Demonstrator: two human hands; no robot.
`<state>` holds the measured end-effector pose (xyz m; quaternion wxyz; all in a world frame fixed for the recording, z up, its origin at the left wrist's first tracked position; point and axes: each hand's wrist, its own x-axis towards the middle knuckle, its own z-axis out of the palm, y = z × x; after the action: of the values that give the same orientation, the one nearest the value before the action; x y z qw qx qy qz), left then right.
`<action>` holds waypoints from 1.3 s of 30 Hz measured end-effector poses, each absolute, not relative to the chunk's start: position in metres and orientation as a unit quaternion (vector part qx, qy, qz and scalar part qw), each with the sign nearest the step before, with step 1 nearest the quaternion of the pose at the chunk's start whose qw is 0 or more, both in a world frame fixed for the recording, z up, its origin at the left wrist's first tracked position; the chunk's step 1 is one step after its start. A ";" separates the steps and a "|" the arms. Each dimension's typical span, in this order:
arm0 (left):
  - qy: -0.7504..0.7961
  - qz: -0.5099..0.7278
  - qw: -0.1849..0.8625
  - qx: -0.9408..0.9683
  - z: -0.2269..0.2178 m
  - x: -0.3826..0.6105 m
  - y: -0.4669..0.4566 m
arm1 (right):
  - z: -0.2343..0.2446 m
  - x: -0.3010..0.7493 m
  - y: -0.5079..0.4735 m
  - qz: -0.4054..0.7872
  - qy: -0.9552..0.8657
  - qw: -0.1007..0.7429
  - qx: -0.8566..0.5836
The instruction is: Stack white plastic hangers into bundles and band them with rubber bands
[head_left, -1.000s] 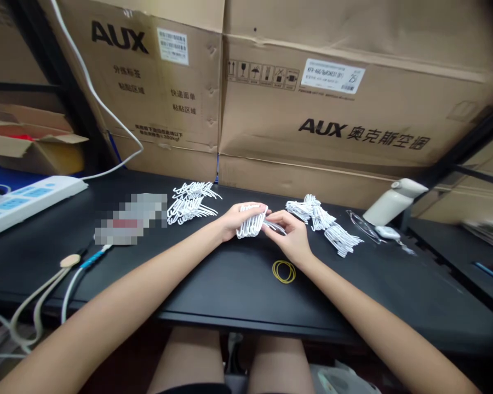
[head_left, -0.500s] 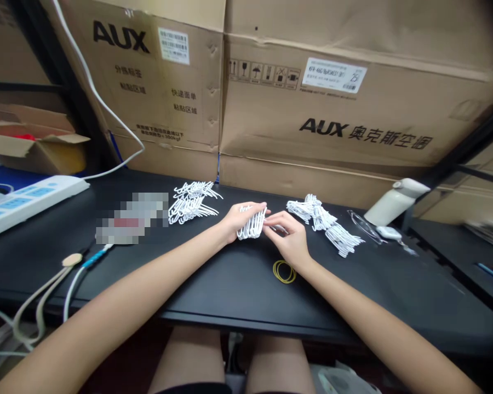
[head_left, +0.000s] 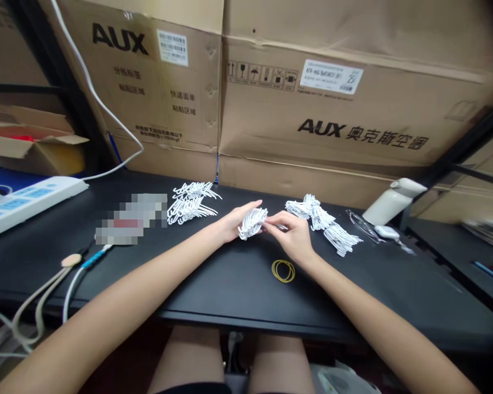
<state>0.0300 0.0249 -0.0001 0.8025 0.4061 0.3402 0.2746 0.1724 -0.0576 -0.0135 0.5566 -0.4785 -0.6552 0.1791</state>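
Note:
My left hand [head_left: 232,223] is closed around a bundle of white wire hooks [head_left: 252,224], held just above the black table with the thumb raised. At the bundle's right end my right hand [head_left: 294,236] pinches with thumb and fingertips, touching the hook ends; whether something thin is also between the fingers cannot be made out. Just below the right hand lie yellow rubber bands [head_left: 283,271]. Loose white hooks [head_left: 192,203] form a pile to the left. Several gathered bundles of white hooks [head_left: 322,216] rest in a row at the right.
Cardboard boxes [head_left: 263,131] stand along the back of the table [head_left: 222,290]. To the right are a white bottle [head_left: 394,201], eyeglasses [head_left: 363,225] and a small white case [head_left: 387,232]. A power strip [head_left: 36,200], a blurred-out object [head_left: 133,219] and cables lie left.
The bundle has tilted in my left hand, its hooks now slanting and packed closer together. My left thumb has lifted off its top. My right hand stays at the bundle's right end.

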 end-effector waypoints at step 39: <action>0.145 0.462 0.015 0.875 -0.006 0.016 0.020 | -0.009 0.193 -0.043 0.606 -0.353 0.525 -0.482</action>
<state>0.0156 0.0195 -0.0065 0.0152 0.8746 0.1451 0.4623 0.1927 -0.0432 -0.0087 0.5253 -0.4822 -0.3527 0.6059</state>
